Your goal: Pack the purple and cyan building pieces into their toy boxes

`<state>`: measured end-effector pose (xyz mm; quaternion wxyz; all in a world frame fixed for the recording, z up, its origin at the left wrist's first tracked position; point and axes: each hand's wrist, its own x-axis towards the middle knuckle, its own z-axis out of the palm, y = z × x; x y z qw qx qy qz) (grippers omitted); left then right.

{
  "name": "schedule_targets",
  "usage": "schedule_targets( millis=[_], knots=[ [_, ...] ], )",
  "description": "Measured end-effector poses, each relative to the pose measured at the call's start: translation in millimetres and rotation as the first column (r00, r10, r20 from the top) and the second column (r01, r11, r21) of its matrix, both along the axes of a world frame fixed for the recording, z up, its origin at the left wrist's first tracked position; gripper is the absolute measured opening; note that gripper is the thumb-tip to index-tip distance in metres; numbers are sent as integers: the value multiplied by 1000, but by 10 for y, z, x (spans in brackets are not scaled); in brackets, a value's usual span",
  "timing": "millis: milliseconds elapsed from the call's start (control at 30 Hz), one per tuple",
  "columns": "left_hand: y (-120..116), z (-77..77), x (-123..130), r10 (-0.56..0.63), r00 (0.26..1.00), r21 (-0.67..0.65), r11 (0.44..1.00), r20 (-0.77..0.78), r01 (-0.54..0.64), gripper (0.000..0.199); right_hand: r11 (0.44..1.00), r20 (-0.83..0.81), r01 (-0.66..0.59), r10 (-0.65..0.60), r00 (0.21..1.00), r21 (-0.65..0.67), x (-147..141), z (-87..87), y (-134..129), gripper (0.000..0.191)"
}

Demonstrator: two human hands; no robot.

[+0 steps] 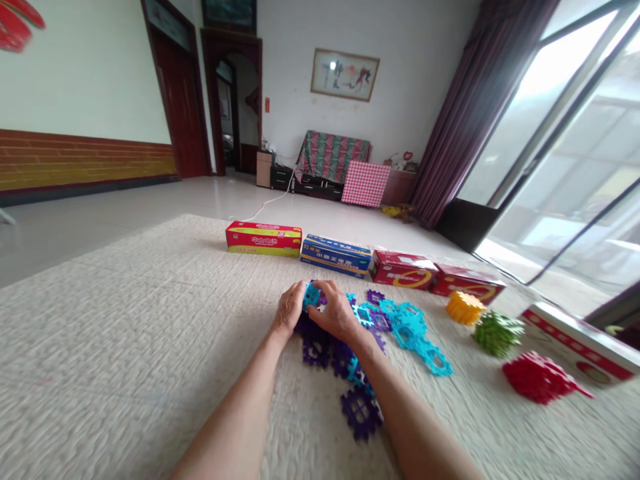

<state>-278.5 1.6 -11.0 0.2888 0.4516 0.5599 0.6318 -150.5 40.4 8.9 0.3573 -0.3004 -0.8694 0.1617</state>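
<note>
Beige textured mat [165, 333], boxes [335, 257] lined up beyond. Left hand [291, 310] and right hand [337, 315] both gripping a bright-blue piece [311, 295]: squarish, dark hole in face, partly covered. It's at the purple toothed pieces [315, 352], loose blue pieces [411, 327] rightward.

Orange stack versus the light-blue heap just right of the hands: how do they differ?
The orange stack is compact, while the light-blue heap sprawls in a loose trail. The light-blue heap lies nearer the right hand; the orange stack sits farther right, in front of a dark red box. Both have toothed edges and rest on the cream surface.
</note>
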Motion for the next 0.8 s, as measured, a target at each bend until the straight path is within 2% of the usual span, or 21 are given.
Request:
schedule_targets(
  millis=[133,267,367,467,533,633,733,800],
  knots=[
    [10,38,35,-39,999,-32,999,-10,39,44,1000,70,-13,14,997,-13,106,88,30,49],
    [17,126,151,-48,994,-40,998,-99,44,41,999,110,-29,30,993,-14,294,197,3,54],
    [-8,248,329,-24,978,-58,998,-208,12,38,998,75,-57,55,996,20,454,245,-65,58],
    [-33,392,612,15,939,-66,997,-344,-40,36,997,-2,-14,14,1000,76,654,241,-120,55],
    [-29,470,846,1,898,-87,995,-440,-44,37,995,-38,36,-33,999,96,828,208,-122,50],
    [11,530,1196,-27,790,-110,993,-613,-51,38,989,-50,82,-76,996,122,1131,128,-73,47],
    [49,524,1448,-32,676,-81,996,-736,-41,38,982,-58,128,-121,991,139,1410,42,-12,45],
    [55,498,1534,-40,633,-38,999,-773,16,42,981,-61,142,-135,989,130,1535,-8,9,44]
  ],
)
